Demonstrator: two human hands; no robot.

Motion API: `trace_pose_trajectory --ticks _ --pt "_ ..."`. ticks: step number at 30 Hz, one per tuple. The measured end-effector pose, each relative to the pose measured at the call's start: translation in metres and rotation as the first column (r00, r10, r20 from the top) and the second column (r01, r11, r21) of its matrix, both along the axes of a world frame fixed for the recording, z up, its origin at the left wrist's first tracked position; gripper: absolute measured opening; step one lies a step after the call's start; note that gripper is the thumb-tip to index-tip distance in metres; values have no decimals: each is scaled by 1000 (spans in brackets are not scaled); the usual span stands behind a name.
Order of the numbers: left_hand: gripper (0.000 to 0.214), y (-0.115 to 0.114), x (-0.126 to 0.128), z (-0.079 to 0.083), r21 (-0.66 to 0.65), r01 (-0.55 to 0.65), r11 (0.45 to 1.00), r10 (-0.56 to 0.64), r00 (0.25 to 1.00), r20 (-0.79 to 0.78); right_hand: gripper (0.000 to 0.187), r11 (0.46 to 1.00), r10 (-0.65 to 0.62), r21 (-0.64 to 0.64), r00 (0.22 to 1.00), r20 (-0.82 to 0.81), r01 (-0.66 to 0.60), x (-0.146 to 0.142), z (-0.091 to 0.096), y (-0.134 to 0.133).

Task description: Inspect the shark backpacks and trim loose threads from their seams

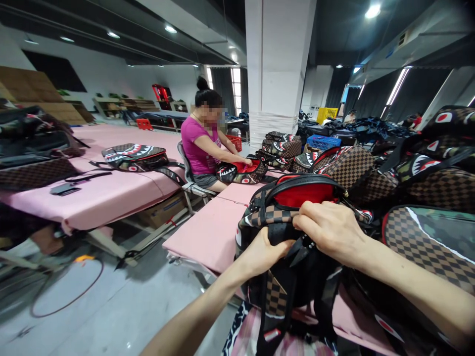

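A brown-and-black checkered backpack (278,291) stands on the pink-covered table in front of me, its straps toward me. Its top gapes open and the red lining (306,194) shows. My left hand (264,253) is closed on the upper back by the strap, thumb over the black fabric and the other fingers hidden. With bent fingers, my right hand (328,228) grips the top edge just below the opening. A small black tag on a beaded chain (302,247) hangs between my hands.
Several similar backpacks (434,242) are heaped at my right. Across the table a seated co-worker (202,136) has both hands at an open backpack (245,170). Another pink table (111,193) at the left bears more bags. Behind stands a white pillar (278,69).
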State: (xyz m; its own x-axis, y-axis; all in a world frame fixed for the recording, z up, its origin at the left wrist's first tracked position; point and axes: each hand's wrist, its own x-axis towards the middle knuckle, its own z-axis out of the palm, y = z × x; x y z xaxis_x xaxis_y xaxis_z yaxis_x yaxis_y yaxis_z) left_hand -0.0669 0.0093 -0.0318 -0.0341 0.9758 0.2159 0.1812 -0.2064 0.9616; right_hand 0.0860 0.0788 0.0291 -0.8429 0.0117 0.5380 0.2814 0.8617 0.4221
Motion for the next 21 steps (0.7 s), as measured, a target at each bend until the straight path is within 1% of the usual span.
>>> trace_pose_trajectory --ticks 1,2,3,4,5,6,7,8,9,10,11,12,13,15,17,19,21 --pt "23 0 -1 -1 1 -2 1000 2 1000 11 27 998 15 -57 1000 7 -14 2 2 -2" --pt "24 1 -2 -3 -1 -2 1000 2 1000 25 26 984 52 -169 999 15 -49 7 4 -4" --pt "25 1 -2 -4 -9 0 1000 0 999 35 27 940 99 -327 995 6 -91 14 6 -5" --pt "26 1 -3 -6 -21 2 1000 -1 999 38 27 858 135 -496 990 -38 -136 23 7 -5" --pt "26 1 -4 -7 -32 0 999 1 999 36 28 750 132 -636 984 -124 -181 34 7 -3" --pt "25 1 -4 -8 -39 -4 999 5 999 32 28 647 68 -729 969 -237 -224 46 4 1" --pt "25 0 -6 -8 -43 -9 999 10 999 33 27 586 -60 -766 928 -367 -265 59 -2 7" --pt "24 0 -7 -7 -49 -14 999 17 999 44 26 575 -220 -765 845 -488 -292 72 -11 13" --pt "24 -1 -10 -7 -58 -21 998 25 997 70 24 589 -369 -756 736 -567 -287 84 -22 20" --pt "23 -1 -14 -7 -69 -34 997 41 993 109 25 614 -483 -746 626 -612 -256 94 -36 27" --pt "23 -1 -19 -6 -84 -54 995 67 985 157 27 623 -561 -752 545 -623 -217 101 -53 32" --pt "24 0 -26 -6 -102 -83 991 103 971 214 29 614 -610 -766 502 -613 -190 106 -70 36" --pt "25 1 -33 -6 -119 -120 986 148 951 272 30 593 -631 -784 500 -594 -183 109 -87 38" --pt "28 8 -48 -6 -149 -196 969 239 898 371 29 536 -616 -818 565 -549 -209 104 -116 39" --pt "31 15 -59 -5 -174 -263 949 313 848 428 31 475 -590 -838 610 -529 -267 92 -135 39" --pt "34 20 -64 -4 -197 -316 928 372 816 442 32 442 -576 -833 607 -548 -333 78 -141 37" --pt "35 22 -62 -2 -224 -343 912 408 807 427 30 456 -575 -808 569 -588 -373 67 -139 37"
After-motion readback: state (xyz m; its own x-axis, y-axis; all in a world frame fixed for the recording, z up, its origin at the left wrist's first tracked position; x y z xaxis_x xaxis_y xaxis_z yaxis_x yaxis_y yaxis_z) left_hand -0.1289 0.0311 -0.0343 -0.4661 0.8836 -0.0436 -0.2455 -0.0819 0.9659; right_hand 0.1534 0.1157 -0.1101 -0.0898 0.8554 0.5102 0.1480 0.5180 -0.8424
